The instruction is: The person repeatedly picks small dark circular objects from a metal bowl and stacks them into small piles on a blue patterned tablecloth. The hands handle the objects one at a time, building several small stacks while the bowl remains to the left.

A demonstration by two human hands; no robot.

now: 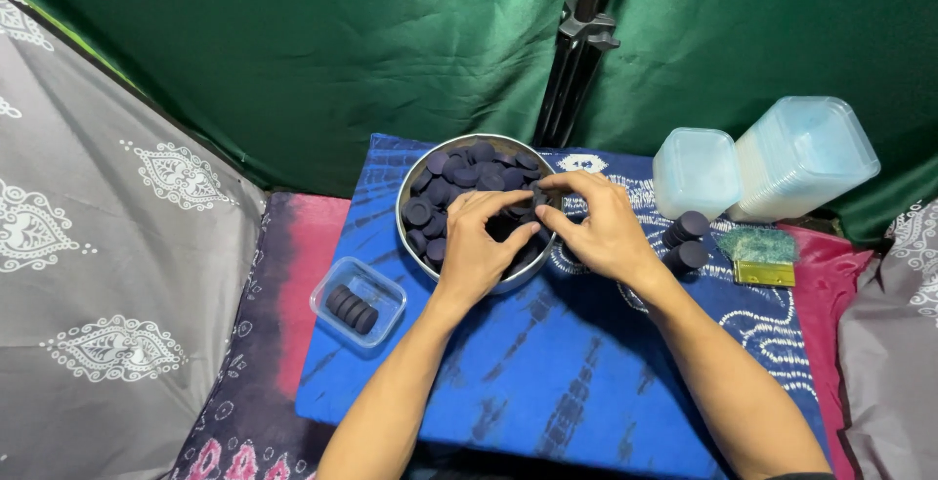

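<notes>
Both the left hand (pixel 476 245) and right hand (pixel 598 226) pinch flat, round, dark blue-black discs (pixel 459 175) heaped in the shiny metal bowl (pixel 409 183) on blue cloth (pixel 547 363).

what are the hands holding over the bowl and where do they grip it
Both hands, left and right, pinch dark round discs by their edges over the metal bowl; how many cannot be told.
</notes>
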